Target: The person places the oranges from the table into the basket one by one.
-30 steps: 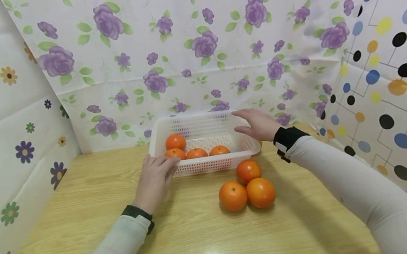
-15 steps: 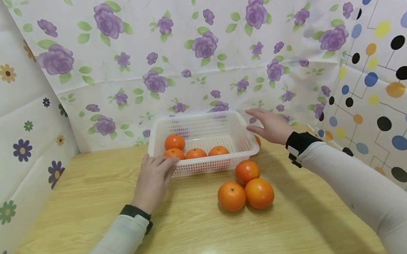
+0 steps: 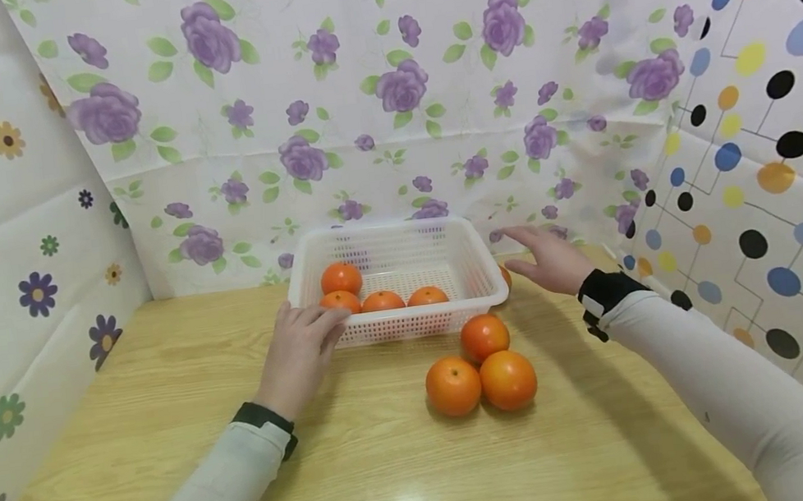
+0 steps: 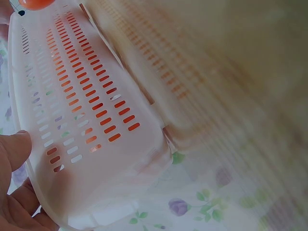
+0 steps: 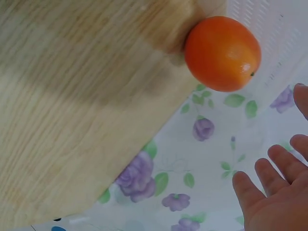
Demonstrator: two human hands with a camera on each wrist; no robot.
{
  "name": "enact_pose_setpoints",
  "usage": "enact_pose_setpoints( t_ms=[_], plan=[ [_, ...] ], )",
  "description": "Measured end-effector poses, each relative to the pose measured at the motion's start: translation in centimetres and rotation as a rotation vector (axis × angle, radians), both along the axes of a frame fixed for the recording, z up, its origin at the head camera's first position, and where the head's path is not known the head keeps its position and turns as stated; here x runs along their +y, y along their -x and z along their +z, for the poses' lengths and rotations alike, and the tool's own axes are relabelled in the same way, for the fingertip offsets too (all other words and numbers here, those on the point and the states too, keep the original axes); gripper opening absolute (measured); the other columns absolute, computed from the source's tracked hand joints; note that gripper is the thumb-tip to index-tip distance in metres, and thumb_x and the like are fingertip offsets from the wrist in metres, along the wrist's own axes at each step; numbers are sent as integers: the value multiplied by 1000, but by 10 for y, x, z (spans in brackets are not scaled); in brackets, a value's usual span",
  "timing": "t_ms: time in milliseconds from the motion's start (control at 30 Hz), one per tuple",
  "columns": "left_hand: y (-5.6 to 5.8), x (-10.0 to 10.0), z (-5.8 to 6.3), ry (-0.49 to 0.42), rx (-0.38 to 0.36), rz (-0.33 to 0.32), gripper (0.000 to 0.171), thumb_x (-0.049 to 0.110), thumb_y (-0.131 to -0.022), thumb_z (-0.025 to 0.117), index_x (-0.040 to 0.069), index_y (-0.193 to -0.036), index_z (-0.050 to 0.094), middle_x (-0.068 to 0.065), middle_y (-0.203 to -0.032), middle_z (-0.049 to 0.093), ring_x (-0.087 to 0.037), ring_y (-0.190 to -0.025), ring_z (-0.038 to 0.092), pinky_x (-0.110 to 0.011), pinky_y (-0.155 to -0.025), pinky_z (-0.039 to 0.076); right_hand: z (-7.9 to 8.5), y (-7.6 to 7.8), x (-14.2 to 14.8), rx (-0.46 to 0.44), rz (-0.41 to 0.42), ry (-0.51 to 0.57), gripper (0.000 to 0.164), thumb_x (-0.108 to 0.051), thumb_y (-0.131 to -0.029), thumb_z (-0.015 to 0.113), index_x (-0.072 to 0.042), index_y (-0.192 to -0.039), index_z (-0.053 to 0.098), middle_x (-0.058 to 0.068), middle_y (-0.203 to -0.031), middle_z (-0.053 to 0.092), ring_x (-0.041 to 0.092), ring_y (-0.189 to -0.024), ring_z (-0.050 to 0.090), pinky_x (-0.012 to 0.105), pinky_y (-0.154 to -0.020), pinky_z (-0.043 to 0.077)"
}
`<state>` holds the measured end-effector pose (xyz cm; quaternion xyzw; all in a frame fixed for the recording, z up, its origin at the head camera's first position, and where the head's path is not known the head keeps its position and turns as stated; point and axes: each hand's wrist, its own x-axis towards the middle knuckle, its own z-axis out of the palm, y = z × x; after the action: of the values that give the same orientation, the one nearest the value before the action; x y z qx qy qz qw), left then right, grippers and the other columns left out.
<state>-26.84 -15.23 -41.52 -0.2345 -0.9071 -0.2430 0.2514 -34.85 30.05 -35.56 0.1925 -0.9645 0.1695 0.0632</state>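
A white slotted plastic basket [image 3: 417,325] stands at the back of the table with several oranges [image 3: 382,300] inside, along its front and left. My left hand [image 3: 301,345] grips its front left corner. In the left wrist view the thumb [image 4: 17,149] lies on the basket's rim, with the other fingers around the edge. My right hand [image 3: 554,258] is right of the basket, fingers apart and holding nothing. Close by, a single orange [image 5: 224,54] lies against the basket's right end, mostly hidden in the head view. In front of the basket, three oranges [image 3: 509,380] sit together.
The wooden table [image 3: 170,442] reaches back to a hanging cloth with purple roses [image 3: 401,85]. A dotted cloth [image 3: 770,159] hangs on the right and a flowered cloth [image 3: 17,269] on the left.
My right hand has moved from over the basket's right end outward to the right and slightly down, beside the orange there. My left hand stays at the basket's corner.
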Motion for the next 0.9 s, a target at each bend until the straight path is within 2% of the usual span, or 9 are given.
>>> enact_pose_setpoints(
  t_ms=[367, 533, 733, 900],
  plan=[
    [0, -1, 0, 3, 5, 2, 27, 13, -102, 81, 17, -129, 79, -9, -120, 78, -35, -112, 64, -67, -131, 23, -16, 3, 1, -3, -4, -36, 71, -26, -111, 71, 2, -167, 40, 33, -166, 44, 54, -152, 42, 71, -123, 35],
    [1, -1, -1, 5, 12, 3, 27, 13, -102, 81, 18, -129, 80, -9, -120, 78, -35, -112, 64, -67, -130, 24, -21, 4, 1, -10, 12, -54, 70, -26, -110, 72, 3, -166, 41, 34, -165, 44, 55, -151, 43, 71, -122, 37],
    [1, -1, -2, 2, 16, 0, 27, 14, -102, 81, 17, -128, 80, -9, -120, 78, -35, -113, 64, -67, -131, 23, -30, 4, -2, 22, 52, -96, 67, -22, -108, 74, 6, -162, 46, 35, -162, 48, 56, -147, 48, 70, -120, 41],
    [0, 0, -2, -2, 11, 3, 27, 12, -101, 81, 17, -128, 80, -9, -119, 78, -35, -114, 64, -67, -132, 22, -34, 4, -6, 18, 67, -88, 66, -20, -107, 75, 4, -162, 47, 36, -160, 49, 56, -147, 48, 71, -119, 41]
  ],
)
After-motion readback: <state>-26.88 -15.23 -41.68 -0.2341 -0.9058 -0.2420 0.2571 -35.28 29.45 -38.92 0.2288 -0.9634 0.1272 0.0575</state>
